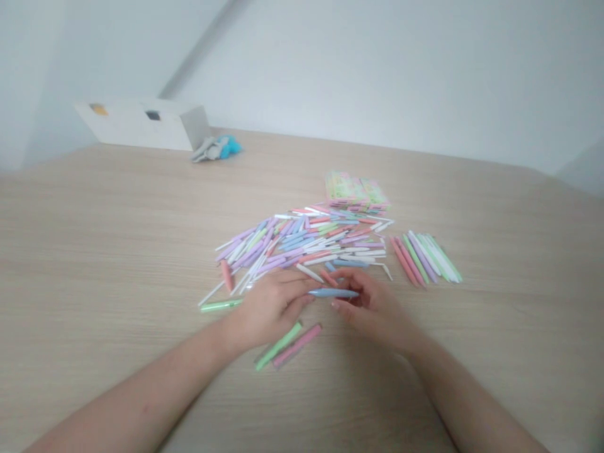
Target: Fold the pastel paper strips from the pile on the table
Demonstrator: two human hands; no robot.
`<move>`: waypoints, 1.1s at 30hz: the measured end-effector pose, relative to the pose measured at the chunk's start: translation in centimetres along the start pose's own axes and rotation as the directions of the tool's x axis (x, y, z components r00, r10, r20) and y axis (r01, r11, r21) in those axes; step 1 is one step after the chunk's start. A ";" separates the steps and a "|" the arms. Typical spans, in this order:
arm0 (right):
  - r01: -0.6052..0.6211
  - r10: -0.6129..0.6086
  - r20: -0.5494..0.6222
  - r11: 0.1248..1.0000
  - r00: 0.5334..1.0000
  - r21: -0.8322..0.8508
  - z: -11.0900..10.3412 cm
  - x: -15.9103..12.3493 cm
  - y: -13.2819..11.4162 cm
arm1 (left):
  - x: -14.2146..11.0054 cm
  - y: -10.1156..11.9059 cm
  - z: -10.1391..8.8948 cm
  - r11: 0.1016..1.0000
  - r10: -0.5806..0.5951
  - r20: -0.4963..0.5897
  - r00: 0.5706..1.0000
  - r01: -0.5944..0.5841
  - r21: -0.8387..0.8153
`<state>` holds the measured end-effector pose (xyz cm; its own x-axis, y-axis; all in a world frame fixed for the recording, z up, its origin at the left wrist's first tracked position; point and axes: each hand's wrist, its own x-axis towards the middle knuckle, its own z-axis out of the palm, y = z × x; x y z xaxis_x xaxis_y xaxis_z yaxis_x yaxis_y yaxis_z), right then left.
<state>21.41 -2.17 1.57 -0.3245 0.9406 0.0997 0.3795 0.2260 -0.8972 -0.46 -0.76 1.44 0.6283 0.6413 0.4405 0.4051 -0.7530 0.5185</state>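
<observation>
Left hand point(276, 305) and right hand point(377, 308) face each other low over the table point(519, 327), both forearms cut off by the bottom edge. Nearest lie a green stick point(279, 346) and a pink stick point(298, 345), side by side and slanted, just below the left hand. Between the hands is a blue pen point(333, 293), roughly level: the left thumb and fingertips pinch one end, while the other runs in among the curled right fingers, where I cannot tell whether they grip it. Another green pen point(221, 306) lies beside the left wrist.

Beyond spreads a loose heap of pastel pens point(290, 241), its near edge partly covered by the hands; blur makes single pieces hard to separate. Right of it, more pens form a slanted row point(421, 255). Behind the heap sit stacked packets point(352, 189), their print unreadable. Farthest back, a grey-and-blue bundle point(217, 148), its material unclear, rests by a white box point(136, 129).
</observation>
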 end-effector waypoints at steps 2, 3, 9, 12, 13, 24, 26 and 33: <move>0.027 -0.027 -0.009 1.000 1.000 0.005 -0.3 0.0 -0.1 | 0.0 -0.1 0.0 1.000 -0.006 -0.021 1.000 0.006 0.001; 0.036 -0.036 -0.017 0.999 0.999 -0.014 -0.5 0.0 -0.2 | 0.0 -0.2 0.0 1.000 -0.006 -0.028 1.000 0.006 0.004; -0.018 0.004 -0.075 0.984 0.997 -0.180 -0.7 0.1 -0.8 | -0.1 -0.3 0.1 1.000 0.009 -0.044 0.999 -0.008 0.030; -0.046 0.042 -0.025 0.985 0.999 -0.168 -0.5 0.1 -0.4 | -0.2 -0.3 0.3 0.999 0.019 -0.055 0.998 -0.017 0.037; -0.044 0.044 -0.007 0.984 0.999 -0.171 -0.4 0.1 -0.3 | -0.2 -0.3 0.4 0.999 0.019 -0.053 0.998 -0.017 0.040; 0.046 -0.048 -0.024 0.996 0.999 -0.081 -0.8 0.0 -0.3 | 0.0 -0.4 -0.1 0.997 -0.005 -0.031 1.000 0.007 0.071; 0.052 -0.057 -0.043 0.992 0.997 -0.111 -0.9 0.1 -0.4 | 0.0 -0.5 0.0 0.998 -0.002 -0.039 0.999 0.005 0.069; -0.057 0.053 -0.026 0.983 0.998 -0.174 -0.6 0.2 -0.3 | -0.1 -0.6 0.2 0.997 0.007 -0.039 0.999 -0.004 0.072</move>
<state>21.75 -1.93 2.07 -0.2816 0.9575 0.0626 0.5421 0.2126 -0.8130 -0.67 -0.42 0.92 0.6051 0.6411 0.4721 0.4493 -0.7645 0.4623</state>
